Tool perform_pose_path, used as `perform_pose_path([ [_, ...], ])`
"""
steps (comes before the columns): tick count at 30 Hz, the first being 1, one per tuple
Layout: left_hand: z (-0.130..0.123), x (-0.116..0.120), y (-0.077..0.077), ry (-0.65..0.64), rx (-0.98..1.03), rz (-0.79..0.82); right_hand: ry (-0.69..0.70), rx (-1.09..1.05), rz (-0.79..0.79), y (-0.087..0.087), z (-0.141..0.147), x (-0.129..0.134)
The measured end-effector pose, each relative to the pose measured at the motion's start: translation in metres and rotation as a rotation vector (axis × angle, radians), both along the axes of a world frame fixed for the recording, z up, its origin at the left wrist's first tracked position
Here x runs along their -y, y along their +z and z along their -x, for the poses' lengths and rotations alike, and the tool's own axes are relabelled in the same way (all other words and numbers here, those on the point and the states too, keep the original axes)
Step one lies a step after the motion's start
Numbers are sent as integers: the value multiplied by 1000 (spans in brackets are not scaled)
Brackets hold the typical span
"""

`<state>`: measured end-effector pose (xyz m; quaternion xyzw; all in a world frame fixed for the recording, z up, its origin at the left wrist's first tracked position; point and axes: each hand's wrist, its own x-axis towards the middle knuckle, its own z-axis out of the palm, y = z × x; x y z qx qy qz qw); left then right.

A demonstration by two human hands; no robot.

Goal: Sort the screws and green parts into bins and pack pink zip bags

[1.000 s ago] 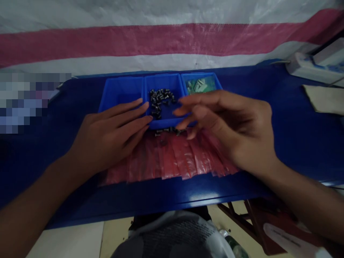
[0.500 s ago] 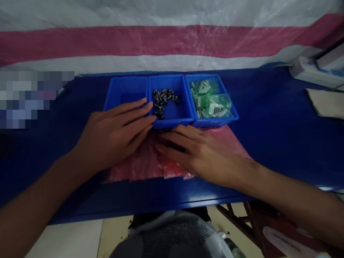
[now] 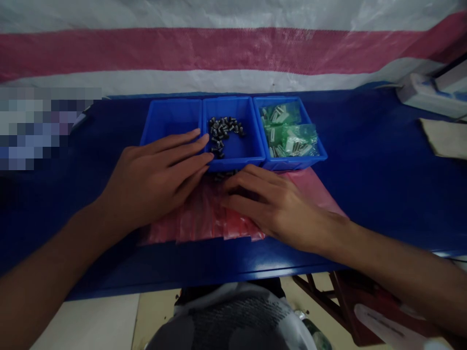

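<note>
The right hand (image 3: 277,206), raised and open a second ago, now lies low over a fan of red plastic bags (image 3: 189,218), its fingers (image 3: 237,187) loosely curled; whether they pinch anything cannot be told. A few dark screws (image 3: 224,175) sit on the bags just beside those fingers, against the front wall of a blue parts bin (image 3: 237,166). The left hand (image 3: 156,180) rests palm down, fingers extended and slightly spread, their tips reaching over the wall of that bin. Inside it, a loose cluster of dark screws (image 3: 221,133) lies well beyond both hands. A blue bin (image 3: 171,116) stands to its left, and a third blue bin (image 3: 295,163) to its right holds green-tinted packets (image 3: 288,133). All three stand on a blue table (image 3: 383,194) before a pink-and-white striped woven tarp (image 3: 219,53).
</note>
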<state>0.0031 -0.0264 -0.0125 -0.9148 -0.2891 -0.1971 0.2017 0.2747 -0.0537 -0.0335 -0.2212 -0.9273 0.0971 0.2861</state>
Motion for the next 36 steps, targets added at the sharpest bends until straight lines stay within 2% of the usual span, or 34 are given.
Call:
perform_pose_path([
  [8, 0, -2, -3, -18, 28, -3, -5, -496, 379, 25, -5, 2],
  [13, -2, 0, -1, -12, 31, -20, -7, -697, 778, 26, -4, 3],
  [17, -3, -1, 0, -2, 23, -8, 51, -780, 952, 25, -4, 0],
  [21, -1, -1, -2, -13, 30, 8, 95, -859, 975, 27, -4, -1],
  [28, 0, -2, -5, -13, 43, -3, -58, -826, 905, 33, -4, 1],
  [33, -2, -1, -3, -3, 33, 2, 26, -823, 999, 30, -4, 0],
  [36, -2, -1, -3, -9, 36, 2, 56, -804, 994, 29, -4, 1],
])
